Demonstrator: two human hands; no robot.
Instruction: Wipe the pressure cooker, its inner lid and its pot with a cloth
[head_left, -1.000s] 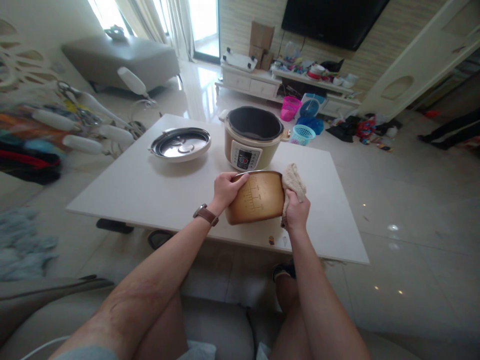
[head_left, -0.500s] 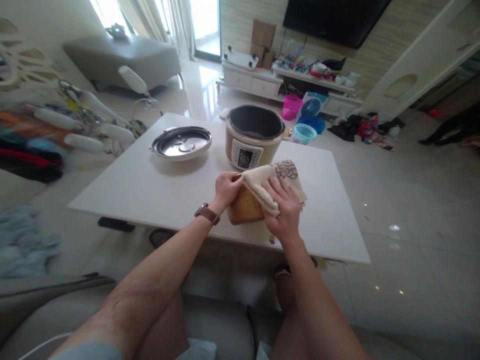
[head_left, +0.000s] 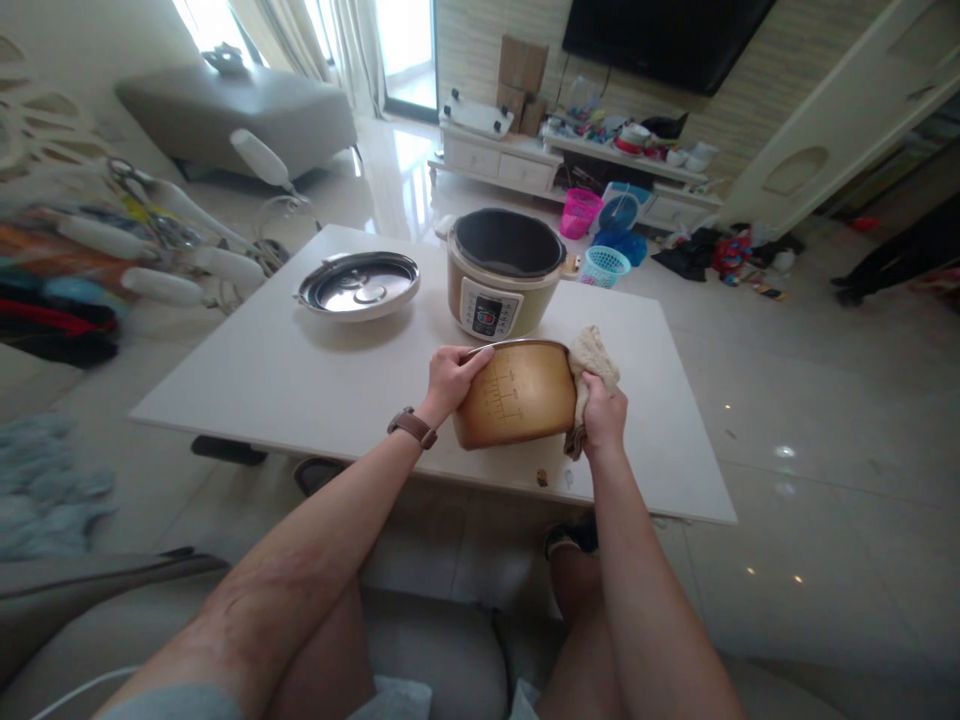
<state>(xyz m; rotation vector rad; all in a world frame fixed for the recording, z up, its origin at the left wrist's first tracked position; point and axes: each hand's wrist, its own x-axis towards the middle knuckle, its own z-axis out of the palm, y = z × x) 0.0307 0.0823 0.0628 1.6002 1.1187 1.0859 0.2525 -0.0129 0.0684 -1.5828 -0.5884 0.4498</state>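
A gold-coloured inner pot (head_left: 525,392) with scale marks on its wall is tilted on its side near the front of the white table. My left hand (head_left: 451,382) grips its rim at the left, thumb over the edge. My right hand (head_left: 604,412) is closed on a beige cloth (head_left: 592,358) and presses it to the right side of the pot. Just behind stands the pressure cooker body (head_left: 491,300), its top uncovered and its dark inside showing. Left of it the cooker lid (head_left: 358,285) lies upside down, metal inner face upward.
The white table (head_left: 247,370) has its front edge close to my knees. A small brown bit (head_left: 541,478) lies by that edge. Beyond the table stand a pink basket (head_left: 580,213) and a light blue basket (head_left: 604,267). White lamp arms (head_left: 259,160) reach in from the left.
My right hand has moved the cloth off the front of the pot to its right side, baring the gold wall. My left hand keeps its hold on the rim.
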